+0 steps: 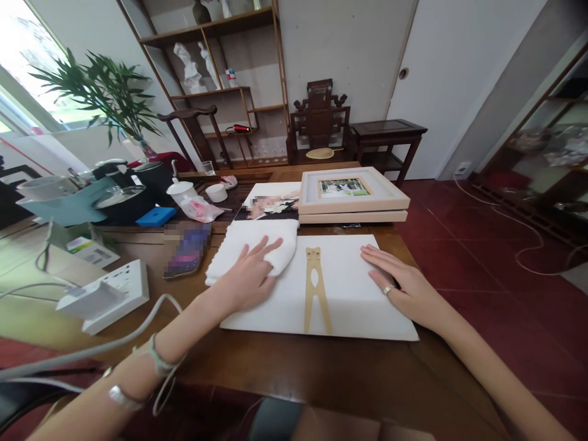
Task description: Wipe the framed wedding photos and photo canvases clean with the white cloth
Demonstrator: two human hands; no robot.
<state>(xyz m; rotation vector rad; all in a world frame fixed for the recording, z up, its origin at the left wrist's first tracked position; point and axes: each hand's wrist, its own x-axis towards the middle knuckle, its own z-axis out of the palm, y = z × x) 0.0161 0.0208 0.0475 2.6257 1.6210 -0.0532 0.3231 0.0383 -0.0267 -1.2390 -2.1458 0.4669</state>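
Observation:
My left hand [252, 269] lies with fingers spread over a folded white cloth [234, 245] and the board's left side. My right hand [399, 282], wearing a ring, rests at the right edge of the white board [280, 312], fingers stretched out. On the board between my hands is a flat gold-coloured easel stand [315, 282], its two legs pointing toward me. Behind the cloth lies a photo print [271, 205], partly covered by it. Stacked light wooden picture frames [353, 205] stand just beyond the board, the top one showing a small photo [346, 187].
Left of the board are a phone [187, 250], a white power strip [122, 294] with cables, and a blue box [157, 217]. A white teapot [180, 188] and cup [216, 193] stand farther back. The wooden table's [349, 367] right edge borders a red tiled floor [463, 245].

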